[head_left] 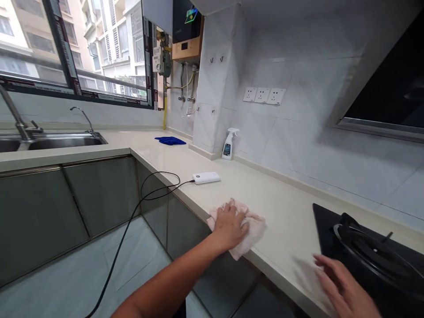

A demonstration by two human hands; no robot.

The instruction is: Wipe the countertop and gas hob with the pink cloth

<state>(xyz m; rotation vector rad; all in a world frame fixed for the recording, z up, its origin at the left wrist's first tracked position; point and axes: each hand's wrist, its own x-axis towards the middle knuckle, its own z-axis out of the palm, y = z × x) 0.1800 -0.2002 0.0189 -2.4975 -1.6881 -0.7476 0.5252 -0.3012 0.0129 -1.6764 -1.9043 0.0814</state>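
Note:
My left hand (230, 225) presses down on a pale pink cleaning cloth (253, 229), fingers curved over it at the counter's front edge. Part of the crumpled cloth hangs over that edge. My right hand (346, 287) is at the lower right, between the bare countertop and the black gas stove (361, 247). Its fingers are loosely bent and apart, with nothing in them. Beyond the cloth, a white power bank (207, 177) lies on the counter with a black cable (132, 216) plugged into it.
A white spray bottle (228, 145) stands against the tiled wall. Farther back lies a dark blue cloth (170, 140). A steel sink (66, 141) with taps is at the left. The black cable droops over the counter (285, 198) edge towards the floor.

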